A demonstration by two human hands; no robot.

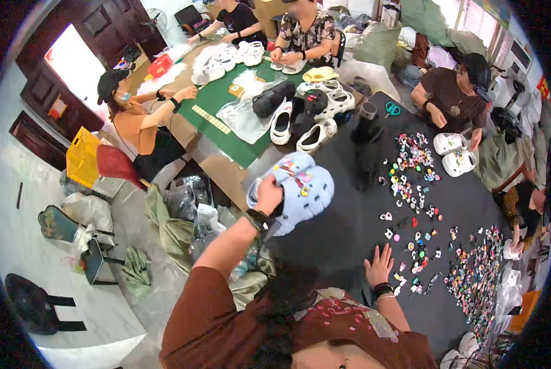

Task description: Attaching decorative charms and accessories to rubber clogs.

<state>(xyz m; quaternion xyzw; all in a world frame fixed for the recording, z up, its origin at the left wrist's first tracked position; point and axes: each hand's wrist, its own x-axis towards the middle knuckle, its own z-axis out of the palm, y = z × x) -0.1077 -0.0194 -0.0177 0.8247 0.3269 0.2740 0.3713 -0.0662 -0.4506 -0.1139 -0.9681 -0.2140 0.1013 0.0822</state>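
A pair of light blue clogs [312,190], held together, is up over the left edge of the black table [343,246]. Colourful charms sit on their tops. My left hand [268,195] is closed around them at the opening, and some fingers are hidden inside. My right hand [379,265] lies flat on the tabletop with its fingers spread, holding nothing. Just beyond its fingertips are scattered small colourful shoe charms [418,243]. A denser pile of charms [475,277] spreads farther to the right.
White clogs [459,161] stand near a person at the far right. A dark bottle [368,114] and teal scissors [392,109] are at the table's far end. More clogs [315,132] stand beside the green table [238,144], where other people work. Plastic bags [195,200] crowd the left floor.
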